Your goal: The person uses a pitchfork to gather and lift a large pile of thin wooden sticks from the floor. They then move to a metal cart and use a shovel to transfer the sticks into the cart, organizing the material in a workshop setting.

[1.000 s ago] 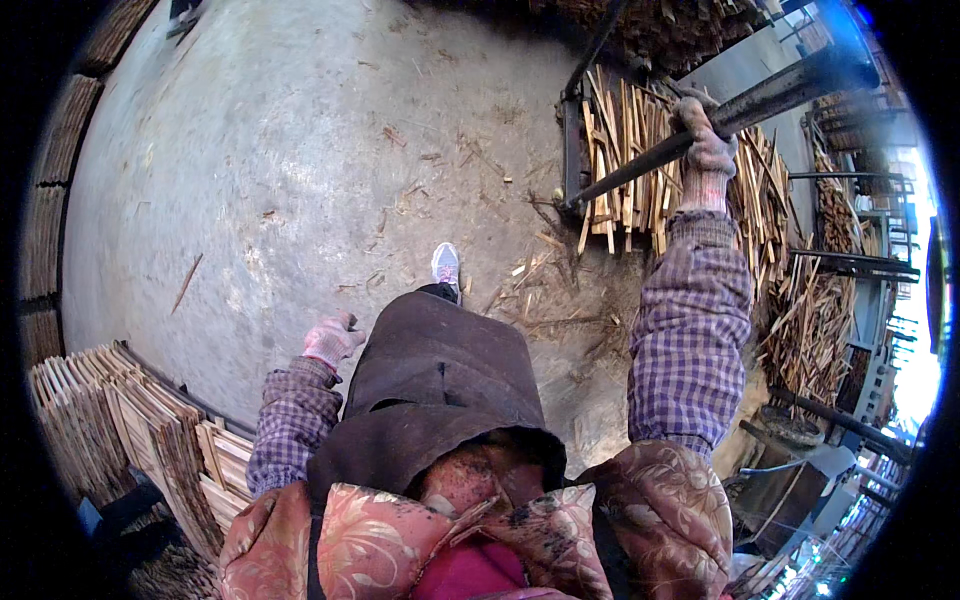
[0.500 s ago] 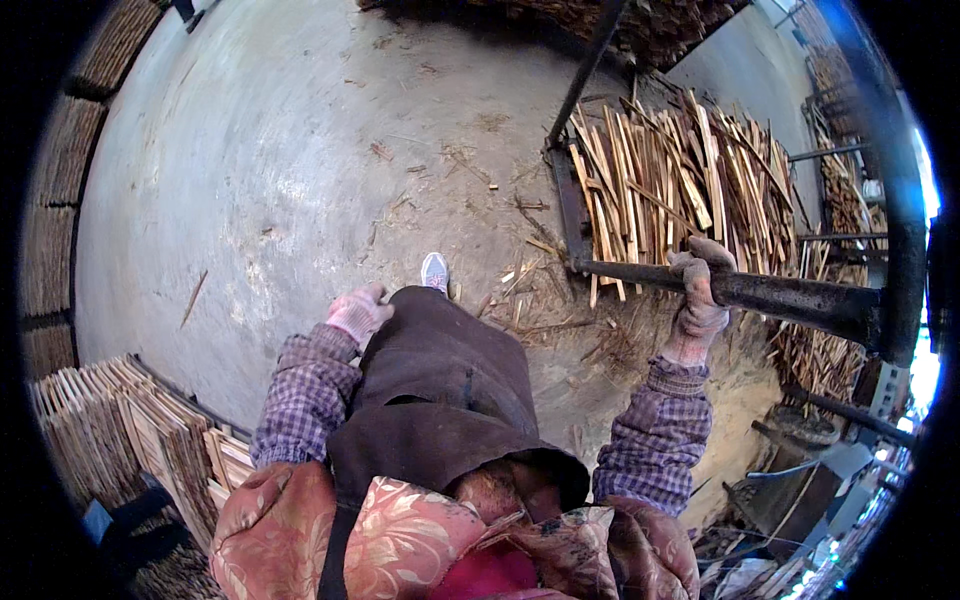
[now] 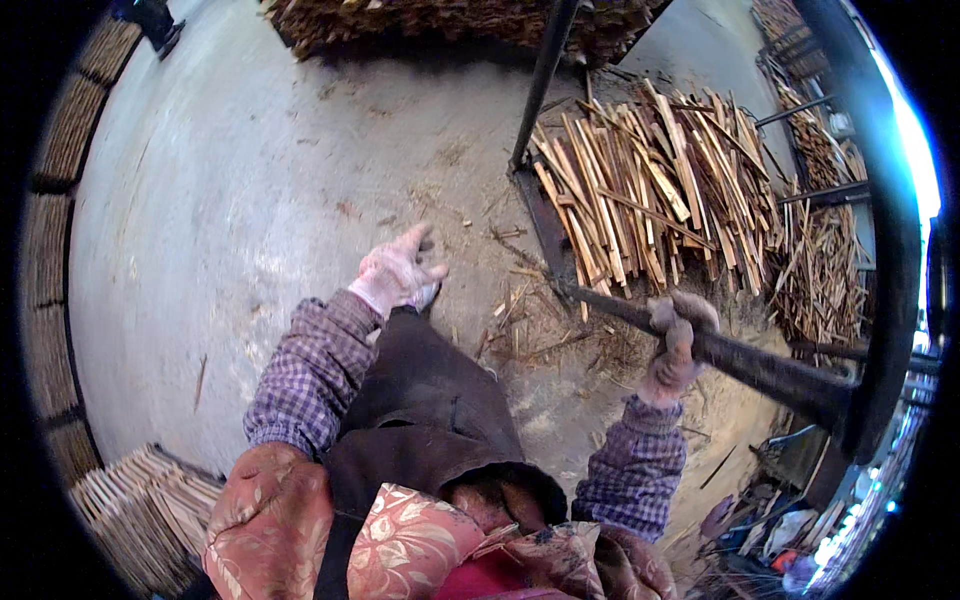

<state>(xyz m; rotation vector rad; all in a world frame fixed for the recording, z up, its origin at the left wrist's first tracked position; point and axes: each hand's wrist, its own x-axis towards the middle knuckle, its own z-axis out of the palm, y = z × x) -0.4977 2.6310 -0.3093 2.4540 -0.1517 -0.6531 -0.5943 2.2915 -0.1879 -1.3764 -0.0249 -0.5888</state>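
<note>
My right hand point(image 3: 680, 345), in a soiled light glove, is closed around a dark metal bar point(image 3: 750, 368) of an upright frame. The bar slants from the heaped wood down to a thick post on the right. My left hand point(image 3: 396, 270), in a pale pinkish glove, hangs in the air over my shoe with thumb and fingers apart, holding nothing. Beyond the bar lies a wide heap of thin wooden strips point(image 3: 655, 190), mostly side by side with some crossing. Checked sleeves cover both forearms, and a dark apron point(image 3: 440, 390) hangs in front of me.
Wood scraps point(image 3: 520, 310) litter the concrete floor point(image 3: 220, 230). A large stack of rough wood point(image 3: 430, 30) stands far ahead. Board stacks point(image 3: 60, 240) line the left side, with more slats point(image 3: 140, 490) at lower left. A person's dark legs point(image 3: 150, 20) show at far upper left.
My left hand has swung forward and right, and its fingers have spread. My right hand has stayed on the bar. The view has shifted, bringing more of the far stack and the other person into sight.
</note>
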